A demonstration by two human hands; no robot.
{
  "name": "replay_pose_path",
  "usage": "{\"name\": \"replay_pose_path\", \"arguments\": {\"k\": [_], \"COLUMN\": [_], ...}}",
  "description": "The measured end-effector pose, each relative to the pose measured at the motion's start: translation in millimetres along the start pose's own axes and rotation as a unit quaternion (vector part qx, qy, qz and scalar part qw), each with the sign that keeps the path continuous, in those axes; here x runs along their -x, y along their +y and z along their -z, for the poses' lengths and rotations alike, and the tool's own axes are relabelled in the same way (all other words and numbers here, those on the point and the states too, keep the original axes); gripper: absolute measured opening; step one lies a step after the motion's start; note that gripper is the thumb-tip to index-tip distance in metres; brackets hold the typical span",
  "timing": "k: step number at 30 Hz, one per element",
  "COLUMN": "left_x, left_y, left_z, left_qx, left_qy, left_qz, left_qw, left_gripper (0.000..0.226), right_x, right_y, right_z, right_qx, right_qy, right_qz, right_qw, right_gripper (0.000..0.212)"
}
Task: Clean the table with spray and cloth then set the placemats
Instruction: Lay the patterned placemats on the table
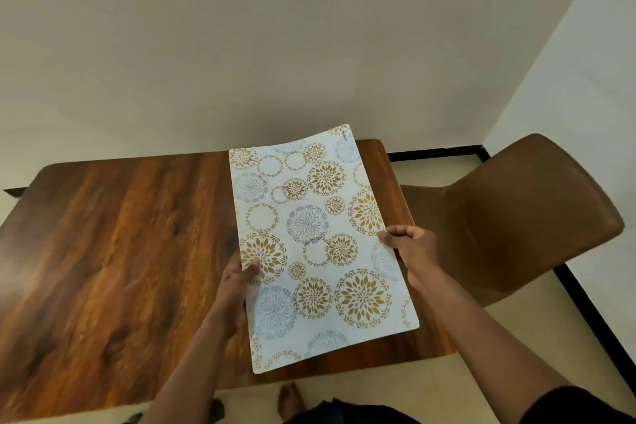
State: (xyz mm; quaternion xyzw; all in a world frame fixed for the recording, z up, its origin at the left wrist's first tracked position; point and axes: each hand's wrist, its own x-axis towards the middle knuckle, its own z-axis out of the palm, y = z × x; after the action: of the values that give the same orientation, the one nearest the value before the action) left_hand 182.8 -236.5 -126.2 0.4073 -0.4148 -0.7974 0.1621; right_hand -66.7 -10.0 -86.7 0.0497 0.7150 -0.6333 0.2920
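**A:** Head view, so here's what I'm looking at: the placemat point(318, 244) is held over the right end of the wooden counter point(113, 241), pinched by both hands. The left hand point(237, 277) grips the left long edge with the thumb on top of the pattern, and the right hand point(411, 249) grips the right long edge, thumb on top too. Neither one is loose; both are clamped on the mat.

**B:** Which way does it run?

**A:** Long axis points away from the person, toward the wall, tipped slightly to the right. The near short edge sits close to the counter's front edge, and the far end curls up a bit, with one corner poking past the counter's back edge in the picture. It looks lifted rather than lying flat, but I can't tell whether the near end touches the wood.

**B:** So what does the next bit hinge on?

**A:** My guess: the hands sit at about the middle of the mat's length, one per side, roughly equally near. So lowering it evenly should work. If it's meant to lie crosswise, it needs a quarter turn first. The brown chair point(516, 217) is just beside that end of the counter.
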Motion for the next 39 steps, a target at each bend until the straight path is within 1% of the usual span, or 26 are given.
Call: {"name": "replay_pose_path", "arguments": {"k": [3, 7, 11, 15, 18, 22, 27, 33, 35, 39], "left_x": [-18, -42, -55, -69, -74, -85, -91, -96, -95, -88], "left_y": [12, 25, 38, 42, 42, 37, 25, 14, 15, 17], "left_z": [-3, 3, 10, 18, 20, 17, 6, -15, -21, -23], "left_qx": [0.001, -0.017, -0.02, -0.042, -0.048, -0.06, -0.073, -0.111, -0.103, -0.056], "left_qy": [-0.003, -0.003, -0.035, -0.054, -0.061, -0.047, -0.021, 0.025, 0.043, 0.052], "left_qz": [0.0, 0.001, 0.011, 0.003, 0.004, 0.002, 0.008, -0.026, -0.028, -0.029], "left_qw": [1.0, 1.0, 0.999, 0.998, 0.997, 0.997, 0.997, 0.993, 0.993, 0.997], "left_gripper": [0.026, 0.031, 0.024, 0.032, 0.029, 0.035, 0.034, 0.03, 0.03, 0.031], "right_x": [-6, -12, -16, -22, -25, -30, -46, -68, -75, -86], "right_y": [-7, -8, -4, 6, 13, 14, 12, 4, 1, -2], "right_z": [-10, -24, -33, -33, -30, -27, -15, -2, 1, 14], "right_qx": [-0.011, -0.015, -0.001, 0.004, -0.007, 0.018, 0.029, 0.022, 0.015, 0.01], "right_qy": [0.015, 0.044, 0.073, 0.072, 0.073, 0.064, 0.062, 0.042, 0.033, 0.024], "right_qz": [0.009, 0.019, 0.036, 0.026, 0.008, -0.001, -0.015, -0.013, -0.019, -0.027], "right_qw": [1.0, 0.999, 0.997, 0.997, 0.997, 0.998, 0.998, 0.999, 0.999, 0.999], "right_gripper": [0.017, 0.012, 0.015, 0.013, 0.015, 0.02, 0.021, 0.023, 0.022, 0.023]}}
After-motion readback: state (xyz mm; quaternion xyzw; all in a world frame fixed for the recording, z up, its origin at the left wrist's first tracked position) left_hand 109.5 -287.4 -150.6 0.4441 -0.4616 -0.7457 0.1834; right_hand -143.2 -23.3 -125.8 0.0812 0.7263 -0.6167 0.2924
